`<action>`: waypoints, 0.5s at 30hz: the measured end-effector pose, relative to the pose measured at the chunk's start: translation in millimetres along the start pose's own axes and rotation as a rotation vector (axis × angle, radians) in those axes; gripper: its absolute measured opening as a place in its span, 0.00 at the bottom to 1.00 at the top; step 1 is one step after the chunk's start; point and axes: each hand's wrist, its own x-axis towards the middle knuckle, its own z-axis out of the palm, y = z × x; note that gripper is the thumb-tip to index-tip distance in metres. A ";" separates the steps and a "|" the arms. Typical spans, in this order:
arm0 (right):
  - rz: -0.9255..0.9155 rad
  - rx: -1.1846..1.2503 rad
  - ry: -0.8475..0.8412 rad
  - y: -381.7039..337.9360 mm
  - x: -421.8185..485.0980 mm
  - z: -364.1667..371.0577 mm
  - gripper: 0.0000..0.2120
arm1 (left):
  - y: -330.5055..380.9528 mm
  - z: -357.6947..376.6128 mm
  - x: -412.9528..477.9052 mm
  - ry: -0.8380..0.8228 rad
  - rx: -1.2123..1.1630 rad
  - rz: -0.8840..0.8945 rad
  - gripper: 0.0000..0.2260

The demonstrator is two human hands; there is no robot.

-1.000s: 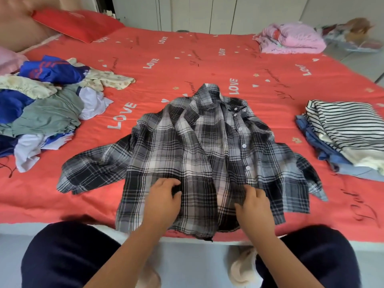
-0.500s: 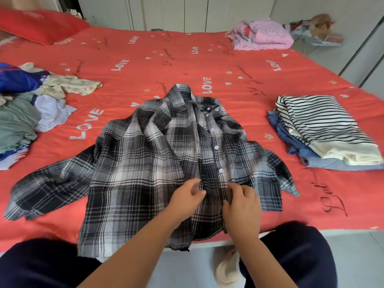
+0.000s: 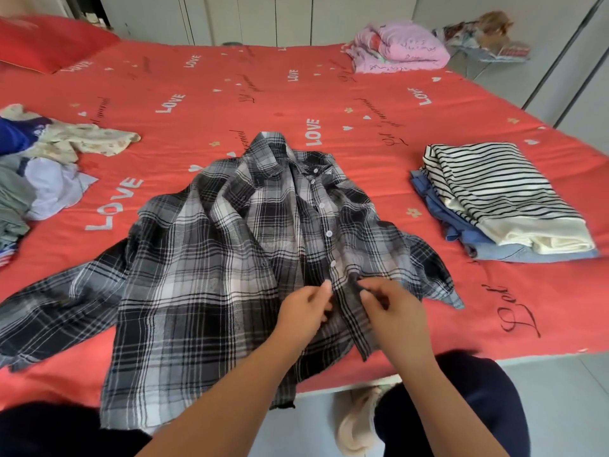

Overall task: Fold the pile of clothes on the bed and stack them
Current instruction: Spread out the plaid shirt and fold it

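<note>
A black, grey and white plaid shirt (image 3: 211, 258) lies spread face up at the near edge of the red bed (image 3: 263, 94), its hem hanging over the edge and its sleeves out to both sides. My left hand (image 3: 304, 311) pinches the button strip low on the shirt's front. Just to its right, my right hand (image 3: 392, 308) pinches the other front edge. A folded stack (image 3: 501, 199), striped top over blue garments, sits to the right. Unfolded clothes (image 3: 43, 166) are heaped at the left edge.
A pink bundle (image 3: 398, 49) lies at the bed's far right corner, a red pillow (image 3: 43, 41) at the far left. White cupboard doors stand behind the bed. Grey floor and my dark-trousered knees are below the bed's near edge.
Both hands have come together from the shirt's lower panels to the button line and now pinch its two front edges. The view has shifted right, cutting off much of the left heap.
</note>
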 end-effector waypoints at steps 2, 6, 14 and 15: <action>0.022 0.029 -0.063 -3.5 -5.5 4.9 0.08 | 9.8 4.4 -3.5 -0.097 -0.157 -0.135 0.13; -0.022 -0.005 -0.139 -5.2 -16.0 13.3 0.08 | 20.5 -9.1 -4.3 -0.024 -0.576 -0.183 0.04; -0.047 0.132 -0.112 -11.9 -16.2 19.7 0.11 | 3.6 -21.5 -15.4 -0.219 -0.573 -0.425 0.16; -0.048 0.138 -0.125 -12.4 -15.9 19.6 0.11 | 5.1 -18.7 -16.1 -0.277 -0.629 -0.426 0.18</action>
